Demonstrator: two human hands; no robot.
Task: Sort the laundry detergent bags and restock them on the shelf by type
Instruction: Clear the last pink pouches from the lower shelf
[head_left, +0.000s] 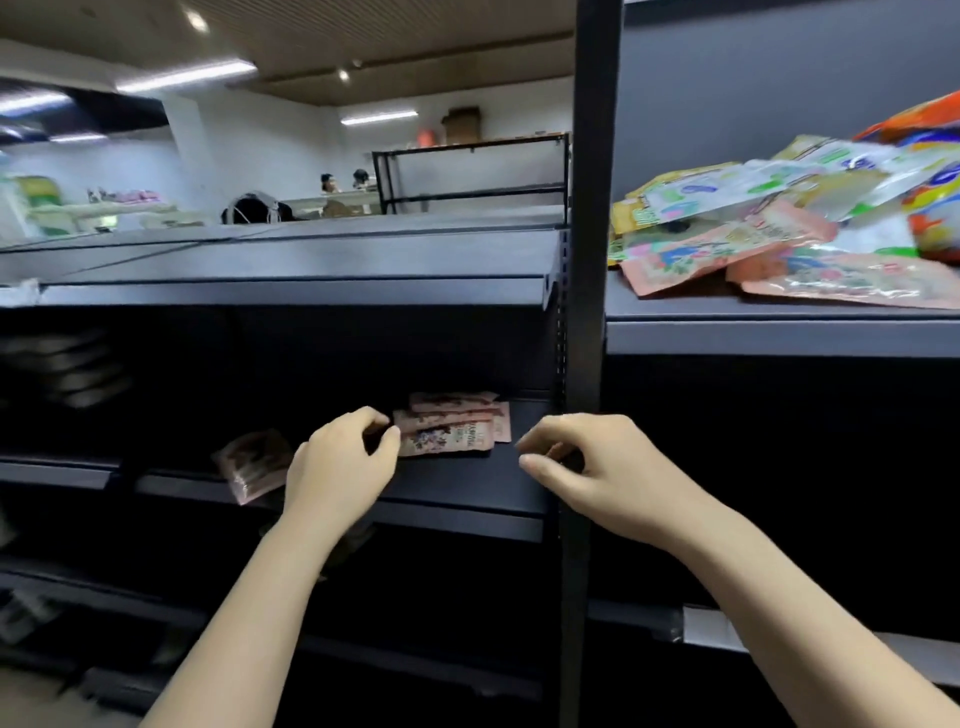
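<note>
The dark metal shelving unit (291, 270) fills the frame, with a loose heap of mixed detergent bags (789, 218) on its upper right shelf. At centre, a small stack of pink floral detergent bags (457, 426) lies on the middle shelf, another pink bag (252, 465) to its left. My left hand (343, 467) touches the stack's left edge with curled fingers, while my right hand (592, 467) hovers just right of it, loosely curled and holding nothing.

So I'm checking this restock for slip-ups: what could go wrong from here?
The pink bag on the left sticks out past the shelf edge beside the left hand; a brush of the wrist might tip it off. The unsorted pile on the upper right shelf reaches its front edge, so pulling one bag out could drag others down. The pink stack looks uneven and may slide.
</note>
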